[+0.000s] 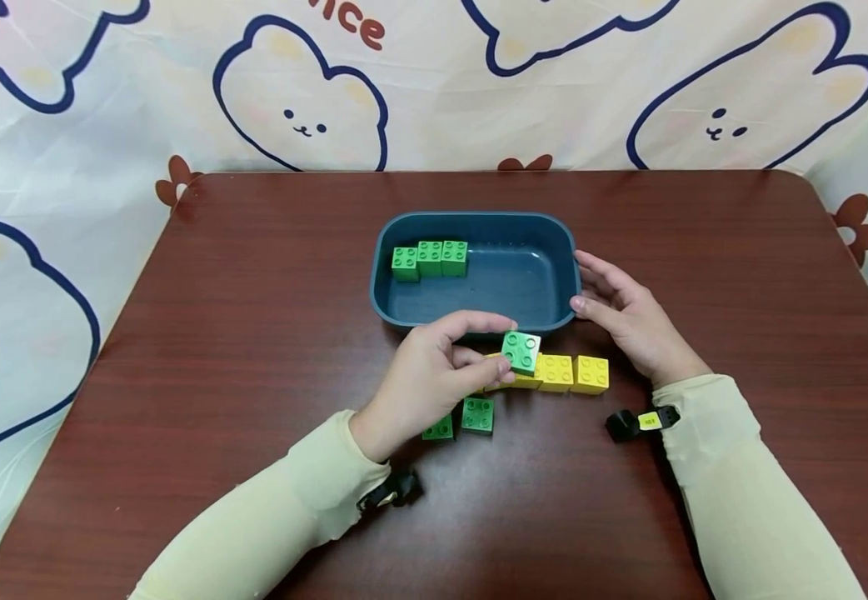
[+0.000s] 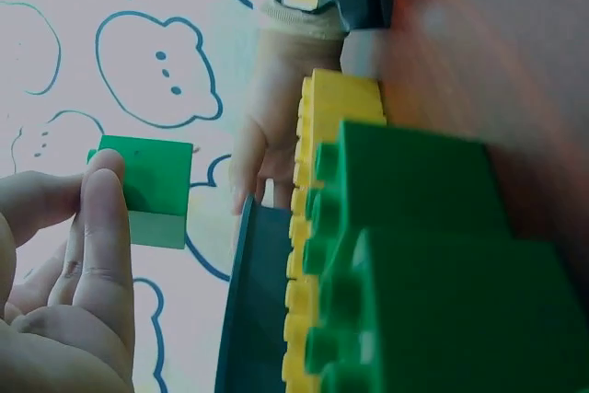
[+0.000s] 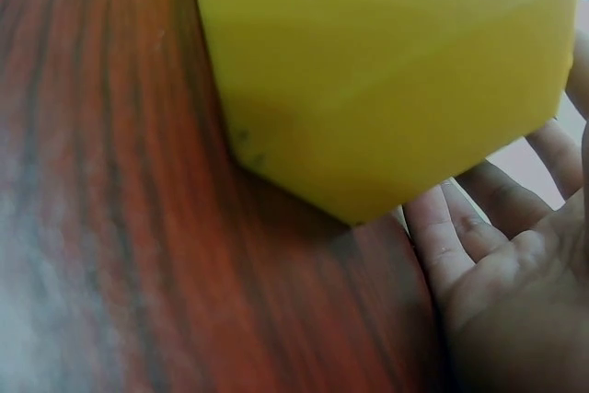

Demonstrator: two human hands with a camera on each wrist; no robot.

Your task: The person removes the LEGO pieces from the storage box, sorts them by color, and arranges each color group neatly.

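Left hand (image 1: 422, 377) pinched a green block (image 1: 521, 352) above yellow blocks (image 1: 556, 373), right hand (image 1: 635, 323), fingers loosely spread, touched the tray (image 1: 515, 285), three green bricks (image 1: 430, 262) sat inside.

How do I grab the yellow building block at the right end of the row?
Pinch the right-end yellow building block by its near and far sides, reaching from above and the right with your right hand. Its left side sits close to the next yellow block, leaving little finger room, but nothing crowds its right side. Its studs face up, so the flat sides should grip better.
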